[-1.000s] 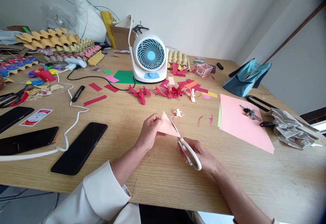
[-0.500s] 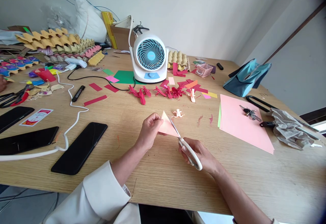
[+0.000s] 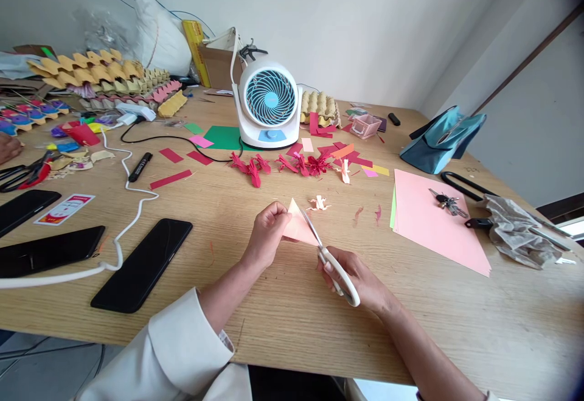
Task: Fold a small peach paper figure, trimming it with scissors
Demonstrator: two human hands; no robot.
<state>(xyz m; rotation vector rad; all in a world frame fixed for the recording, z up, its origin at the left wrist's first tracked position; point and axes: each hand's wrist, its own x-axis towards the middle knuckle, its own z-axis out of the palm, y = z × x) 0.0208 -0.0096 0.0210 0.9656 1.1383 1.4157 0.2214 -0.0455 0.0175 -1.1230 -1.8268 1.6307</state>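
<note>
Being gripped near its left edge, a pale pink paper triangle (image 3: 299,229) is held by the left hand (image 3: 267,237) over the near middle of the wooden table (image 3: 292,322), one corner pointed away from the body. The thumb and fingers of that hand are pressed together on the paper. A pair of white-handled scissors (image 3: 343,279) is held by the right hand (image 3: 360,276), whose fingers are wrapped around the handles. The blades are laid along the triangle's right edge; how far the paper is entered by them cannot be told.

Just beyond the triangle, a pale paper figure (image 3: 318,202) is set on the table. Farther back, red paper figures (image 3: 253,173) are spread in a loose row in front of a white fan (image 3: 270,133), by whose base a green sheet (image 3: 222,137) is partly covered. To the right, a bunch of keys (image 3: 449,202) is laid on a stack of pink sheets (image 3: 433,230), and beyond it a blue bag (image 3: 442,139) is placed. To the left, a black phone (image 3: 142,265) is laid beside a white cable (image 3: 137,218). At the far left edge, part of another person's hand (image 3: 8,147) is seen; whether anything is held by it cannot be told.
</note>
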